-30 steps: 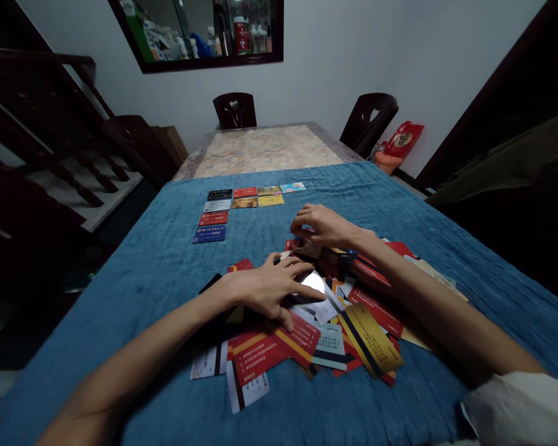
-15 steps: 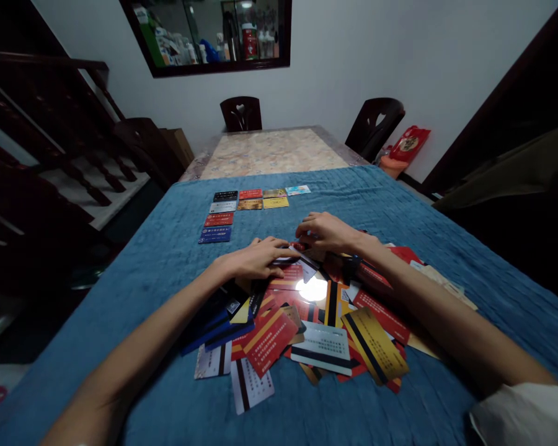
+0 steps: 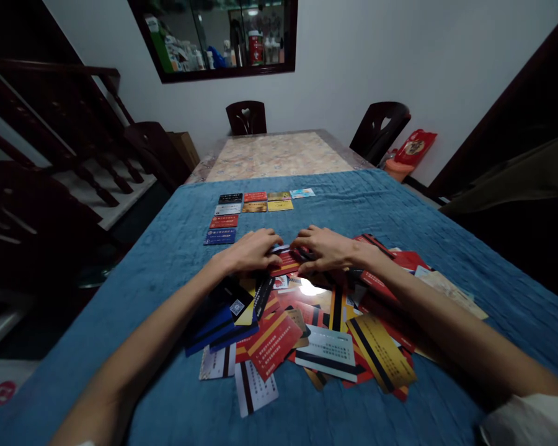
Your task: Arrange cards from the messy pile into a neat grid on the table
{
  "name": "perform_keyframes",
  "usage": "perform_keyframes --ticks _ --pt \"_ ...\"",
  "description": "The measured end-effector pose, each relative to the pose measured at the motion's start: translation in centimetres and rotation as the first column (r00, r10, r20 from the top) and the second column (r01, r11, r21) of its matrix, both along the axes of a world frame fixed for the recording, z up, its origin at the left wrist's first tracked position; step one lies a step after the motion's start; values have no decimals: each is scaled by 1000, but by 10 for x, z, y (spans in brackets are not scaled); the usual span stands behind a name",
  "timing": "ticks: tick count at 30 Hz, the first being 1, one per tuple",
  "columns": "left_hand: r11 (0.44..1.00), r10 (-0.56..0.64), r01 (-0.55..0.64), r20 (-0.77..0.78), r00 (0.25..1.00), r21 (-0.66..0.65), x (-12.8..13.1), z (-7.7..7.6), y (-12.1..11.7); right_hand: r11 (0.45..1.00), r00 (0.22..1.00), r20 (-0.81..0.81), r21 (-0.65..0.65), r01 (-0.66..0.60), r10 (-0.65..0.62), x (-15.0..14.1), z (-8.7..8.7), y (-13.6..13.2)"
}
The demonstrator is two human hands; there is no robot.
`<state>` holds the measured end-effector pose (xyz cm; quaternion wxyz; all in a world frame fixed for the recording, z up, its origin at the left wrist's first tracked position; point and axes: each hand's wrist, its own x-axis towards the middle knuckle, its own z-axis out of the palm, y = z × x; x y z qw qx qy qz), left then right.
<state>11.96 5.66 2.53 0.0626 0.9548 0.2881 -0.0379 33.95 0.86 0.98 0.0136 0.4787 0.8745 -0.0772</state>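
Observation:
At the far edge of a loose pile of bank-type cards (image 3: 274,344), both my hands are close together. My left hand (image 3: 252,251) is curled, its thumb and fingertips at the left end of a red card (image 3: 286,262). My right hand (image 3: 328,249) bends its fingers round the right end of that same card. A white card edge shows just behind it, and the right fingertips are partly hidden. Nearer me in the pile lie a pale silver card (image 3: 328,350), a gold card (image 3: 381,353) and several blue, black and red ones, many with magnetic stripes up.
Beyond my hands, several cards lie in neat rows, among them a blue card (image 3: 220,236) and a yellow card (image 3: 280,205). A blue cloth (image 3: 167,322) covers the near table. Dark chairs (image 3: 246,118) stand around it, and a red bag (image 3: 416,147) sits at the right.
My right hand has come down and nearer, its thumb now at the red card. My left hand has drawn back slightly and curled. The red card now shows between both hands.

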Motion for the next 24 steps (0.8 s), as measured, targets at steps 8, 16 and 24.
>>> perform_keyframes --ticks 8,16,24 --pt "999 -39 36 -104 994 -32 -1 4 -6 999 998 55 13 29 -30 -2 -1 0" --pt "1000 -2 2 -110 994 6 6 3 -16 998 996 71 39 53 -55 5 -2 3" --pt "1000 25 -25 -87 996 6 10 -1 -18 999 999 29 14 41 -41 3 -2 4"
